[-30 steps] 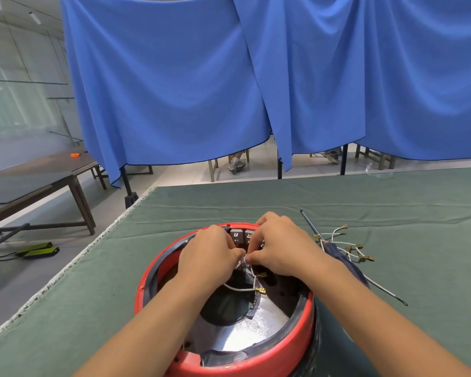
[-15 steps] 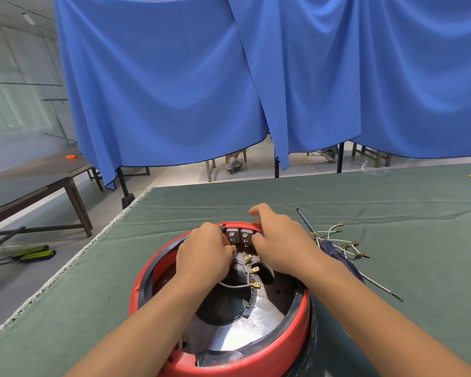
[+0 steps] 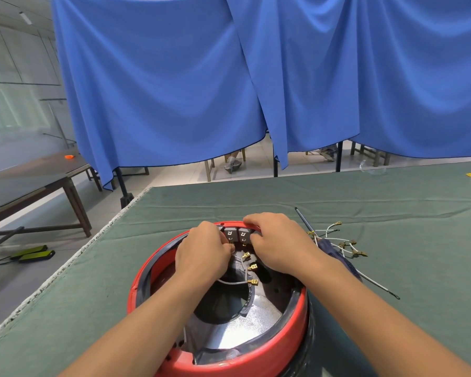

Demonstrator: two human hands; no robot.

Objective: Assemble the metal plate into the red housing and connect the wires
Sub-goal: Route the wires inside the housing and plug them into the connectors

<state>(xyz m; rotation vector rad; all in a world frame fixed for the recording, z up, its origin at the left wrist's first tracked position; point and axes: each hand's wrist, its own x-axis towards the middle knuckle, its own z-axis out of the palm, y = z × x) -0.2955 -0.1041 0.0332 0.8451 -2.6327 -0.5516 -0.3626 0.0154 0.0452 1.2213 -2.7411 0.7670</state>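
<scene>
The round red plastic housing [image 3: 229, 357] sits at the near edge of the green cloth-covered bench [image 3: 256, 200], with the shiny metal plate [image 3: 237, 327] inside it. The left hand [image 3: 201, 254] pinches a white wire [image 3: 233, 282] near the grey terminal blocks [image 3: 235, 234]. The right hand [image 3: 278, 243] has its fingers curled over the far rim. Loose white wires with brass terminals [image 3: 340, 240] and a dark-handled screwdriver [image 3: 335, 254] lie just right of the housing. Blue curtains [image 3: 229, 77] hang beyond the bench.

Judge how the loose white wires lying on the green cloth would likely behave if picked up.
The loose white wires curve and tangle, so probably floppy. They look thin, likely very light. Their brass terminals may snag each other.
</scene>
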